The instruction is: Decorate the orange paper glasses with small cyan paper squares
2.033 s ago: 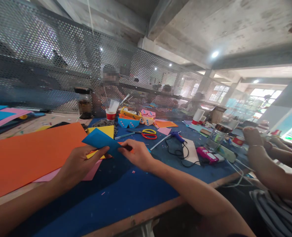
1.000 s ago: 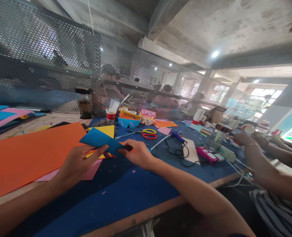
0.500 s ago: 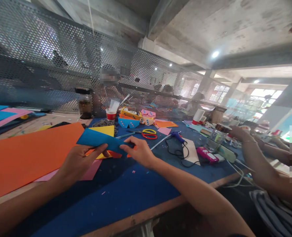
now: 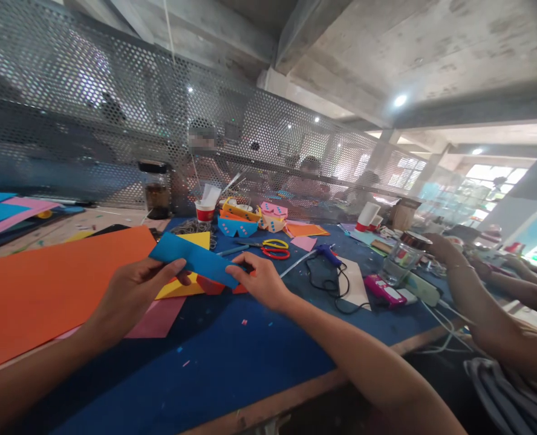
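Note:
Between my two hands a strip of blue paper (image 4: pixel 196 258) is held up over the table, slanting down to the right. My left hand (image 4: pixel 135 293) pinches its left part, thumb on top and fingers underneath. At the right end, my right hand (image 4: pixel 262 281) grips the strip between thumb and fingers. Below and behind the strip lie yellow paper (image 4: pixel 198 239), an orange-red scrap (image 4: pixel 210 284) and a pink sheet (image 4: pixel 159 320). A large orange sheet (image 4: pixel 55 284) spreads on the left, partly under my left forearm.
Scissors (image 4: pixel 275 248), a blue glue gun (image 4: pixel 328 254) with its cord, and paper masks (image 4: pixel 237 226) lie beyond my hands. Jars (image 4: pixel 156 192) stand at the back and right. A person's arm (image 4: pixel 472 302) reaches in from the right. A perforated metal screen (image 4: pixel 250 133) borders the table's back.
The blue strip has shifted slightly right and its tilt has changed, showing more of its broad face. Both hands keep hold of it. The view has moved slightly.

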`<state>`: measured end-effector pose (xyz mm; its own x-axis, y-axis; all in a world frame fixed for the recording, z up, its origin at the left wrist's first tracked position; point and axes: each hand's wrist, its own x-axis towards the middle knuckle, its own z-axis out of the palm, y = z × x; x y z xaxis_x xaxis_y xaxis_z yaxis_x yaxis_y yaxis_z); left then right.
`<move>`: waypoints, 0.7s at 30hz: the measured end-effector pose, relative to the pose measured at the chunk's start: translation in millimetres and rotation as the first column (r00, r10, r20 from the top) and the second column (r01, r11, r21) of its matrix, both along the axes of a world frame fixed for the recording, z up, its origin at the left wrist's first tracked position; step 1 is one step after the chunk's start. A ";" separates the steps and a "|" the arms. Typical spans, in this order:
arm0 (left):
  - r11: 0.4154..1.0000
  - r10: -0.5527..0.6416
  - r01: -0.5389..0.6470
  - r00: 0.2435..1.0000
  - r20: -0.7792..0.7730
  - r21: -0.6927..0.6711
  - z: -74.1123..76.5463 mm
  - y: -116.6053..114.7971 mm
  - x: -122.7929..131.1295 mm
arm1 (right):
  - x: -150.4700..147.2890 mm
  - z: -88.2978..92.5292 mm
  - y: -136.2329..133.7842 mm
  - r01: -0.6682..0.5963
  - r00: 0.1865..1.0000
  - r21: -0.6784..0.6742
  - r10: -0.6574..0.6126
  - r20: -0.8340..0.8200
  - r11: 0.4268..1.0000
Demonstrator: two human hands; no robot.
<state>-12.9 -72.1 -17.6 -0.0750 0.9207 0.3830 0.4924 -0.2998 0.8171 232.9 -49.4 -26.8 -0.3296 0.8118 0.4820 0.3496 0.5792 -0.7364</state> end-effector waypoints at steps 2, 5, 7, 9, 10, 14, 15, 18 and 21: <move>1.000 0.007 -0.007 1.000 0.006 -0.008 -0.7 1.4 -1.1 | 0.6 -1.6 0.8 -0.011 1.000 -0.016 0.011 -0.019 1.000; 1.000 0.016 -0.016 1.000 0.003 -0.023 -2.2 2.4 -3.5 | 0.8 -2.9 0.6 -0.009 0.999 -0.062 0.007 -0.034 0.998; 1.000 0.014 -0.014 1.000 -0.002 -0.024 -3.0 2.7 -5.3 | 0.7 -2.8 0.4 0.003 0.999 -0.081 -0.006 -0.033 0.997; 1.000 0.020 -0.020 1.000 -0.007 -0.016 -3.4 3.1 -6.9 | 0.6 -2.4 0.2 0.008 0.999 -0.088 -0.012 -0.038 0.996; 1.000 0.028 -0.028 1.000 -0.010 -0.012 -3.6 3.4 -7.5 | 0.6 -2.1 0.1 0.009 0.999 -0.088 -0.012 -0.043 0.996; 0.999 0.049 -0.049 0.999 -0.011 -0.021 -4.9 5.9 -8.1 | 1.0 -0.1 -1.6 0.013 0.999 -0.096 -0.018 -0.048 0.995; 0.999 0.048 -0.048 0.999 -0.009 -0.022 -5.3 6.7 -8.0 | 1.2 0.5 -2.2 0.012 0.999 -0.099 -0.017 -0.050 0.995; 0.999 0.041 -0.042 0.999 -0.015 -0.030 -6.7 8.7 -7.6 | 1.8 1.6 -3.4 0.006 0.998 -0.103 -0.013 -0.060 0.995; 0.998 0.043 -0.044 0.999 -0.022 -0.035 -8.2 9.4 -8.5 | 2.6 1.3 -2.4 0.014 0.998 -0.103 -0.020 -0.059 0.995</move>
